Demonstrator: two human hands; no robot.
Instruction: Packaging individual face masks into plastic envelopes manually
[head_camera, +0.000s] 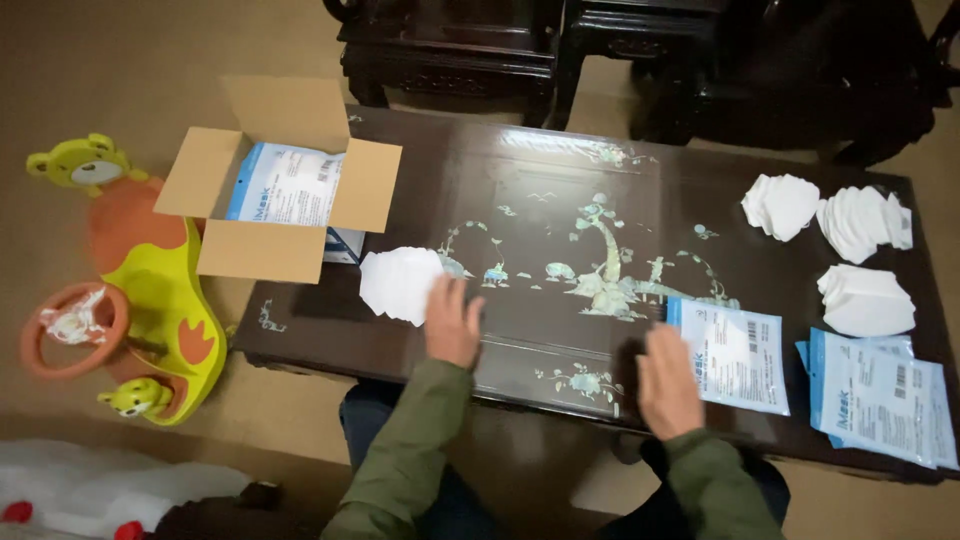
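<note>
The left hand (452, 322) lies flat on the dark inlaid table (560, 200), fingers spread, their tips touching a stack of white masks (398, 282) beside an open cardboard box (270, 190). The right hand (668, 380), open and gripping nothing, rests just beside a blue-edged packet (735, 352). 3 white mask piles (840, 240) lie further right, near more packets (880, 395).

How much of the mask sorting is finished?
Done, it seems: three piles of white masks lie at the table's far right. In hand: the left hand touches another white stack, and the right hand rests beside a flat packet. Left: more packets on the right and some in the open box.
</note>
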